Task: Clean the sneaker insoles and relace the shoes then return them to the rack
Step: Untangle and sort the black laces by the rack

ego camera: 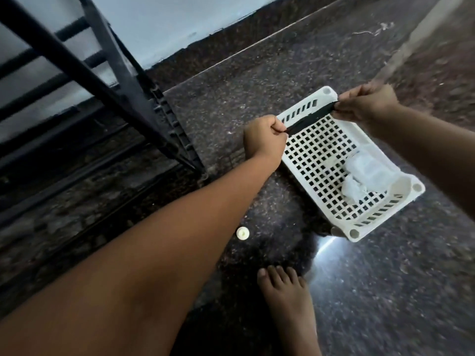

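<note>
Left hand (264, 140) and right hand (367, 104) each pinch one end of a flat black strip (311, 119), held taut above a white plastic grid tray (354, 233) that holds a crumpled white wipe (353, 192). The tray sits on a speckled, glossy stone floor (385, 278), beside a black slatted rack (123, 80).

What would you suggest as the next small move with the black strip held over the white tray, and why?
Probably lower the black strip into the white tray: the left hand and right hand pinch its ends, holding it taut above the tray, and no sneaker is in view to lace.
</note>
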`<state>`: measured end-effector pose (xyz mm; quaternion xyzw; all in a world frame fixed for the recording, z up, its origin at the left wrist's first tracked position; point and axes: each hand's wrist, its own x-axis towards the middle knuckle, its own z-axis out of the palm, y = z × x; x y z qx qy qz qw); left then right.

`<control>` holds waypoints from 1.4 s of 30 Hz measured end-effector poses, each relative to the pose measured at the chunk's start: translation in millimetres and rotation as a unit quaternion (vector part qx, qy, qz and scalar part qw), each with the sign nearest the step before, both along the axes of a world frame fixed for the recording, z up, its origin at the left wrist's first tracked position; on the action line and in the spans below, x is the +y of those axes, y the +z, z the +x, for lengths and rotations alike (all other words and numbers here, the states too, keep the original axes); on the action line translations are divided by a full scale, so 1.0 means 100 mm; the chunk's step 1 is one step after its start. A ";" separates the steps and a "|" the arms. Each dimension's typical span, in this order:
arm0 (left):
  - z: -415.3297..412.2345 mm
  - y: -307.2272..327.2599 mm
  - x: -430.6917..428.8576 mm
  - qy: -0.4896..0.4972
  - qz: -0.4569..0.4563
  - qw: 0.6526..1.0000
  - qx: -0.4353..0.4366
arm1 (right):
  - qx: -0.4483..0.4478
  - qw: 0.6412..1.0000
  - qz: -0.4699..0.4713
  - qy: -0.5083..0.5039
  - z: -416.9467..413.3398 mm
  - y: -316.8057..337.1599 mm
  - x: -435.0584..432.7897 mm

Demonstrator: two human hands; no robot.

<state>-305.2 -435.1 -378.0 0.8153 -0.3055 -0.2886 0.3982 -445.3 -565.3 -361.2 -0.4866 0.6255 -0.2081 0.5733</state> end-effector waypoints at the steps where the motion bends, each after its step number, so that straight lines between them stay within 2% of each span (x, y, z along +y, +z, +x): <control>1: -0.01 -0.05 -0.06 -0.024 0.008 0.999 -0.040 | -0.003 1.000 -0.020 -0.016 0.05 -0.06 -0.06; 4: 0.00 -0.18 -0.15 -0.077 0.069 0.980 -0.172 | 0.035 0.998 -0.059 -0.012 0.03 -0.18 -0.13; 6: 0.04 -0.22 -0.18 -0.080 0.082 0.971 -0.211 | 0.057 0.995 -0.072 0.032 0.03 -0.23 -0.10; 9: 0.05 -0.24 -0.20 -0.088 0.072 0.967 -0.228 | 0.148 0.972 -0.122 0.139 0.09 -0.27 0.02; 12: 0.08 -0.24 -0.19 -0.107 0.066 0.975 -0.185 | 0.221 0.918 -0.177 0.276 0.09 -0.30 0.17; 14: 0.13 -0.25 -0.14 -0.123 0.063 0.975 -0.173 | 0.258 0.883 -0.220 0.326 0.03 -0.33 0.24; 16: 0.19 -0.27 -0.05 -0.133 0.057 0.971 -0.188 | 0.260 0.868 -0.242 0.347 -0.01 -0.36 0.31; 18: 0.27 -0.29 0.05 -0.139 0.051 0.969 -0.197 | 0.250 0.869 -0.245 0.349 0.01 -0.38 0.40; 22: 0.50 -0.34 0.32 -0.136 0.047 0.969 -0.199 | 0.202 0.897 -0.210 0.331 0.14 -0.43 0.66; 26: 0.68 -0.34 0.55 -0.117 0.067 0.965 -0.225 | 0.182 0.892 -0.206 0.360 0.33 -0.46 0.94; 31: 0.70 -0.26 0.58 -0.118 0.150 0.931 -0.311 | 0.170 0.904 -0.189 0.345 0.51 -0.48 1.09; 34: 0.64 -0.18 0.59 -0.116 0.186 0.918 -0.331 | 0.184 0.895 -0.224 0.338 0.54 -0.49 1.03; 36: 0.60 -0.14 0.61 -0.161 0.225 0.884 -0.378 | 0.213 0.875 -0.271 0.339 0.58 -0.48 0.92; 38: 0.58 -0.11 0.63 -0.214 0.268 0.835 -0.429 | 0.236 0.841 -0.317 0.370 0.64 -0.44 0.81; 40: 0.58 -0.08 0.64 -0.244 0.286 0.809 -0.452 | 0.257 0.789 -0.354 0.432 0.70 -0.39 0.72; 42: 0.59 -0.05 0.64 -0.265 0.295 0.787 -0.473 | 0.270 0.759 -0.366 0.467 0.75 -0.37 0.68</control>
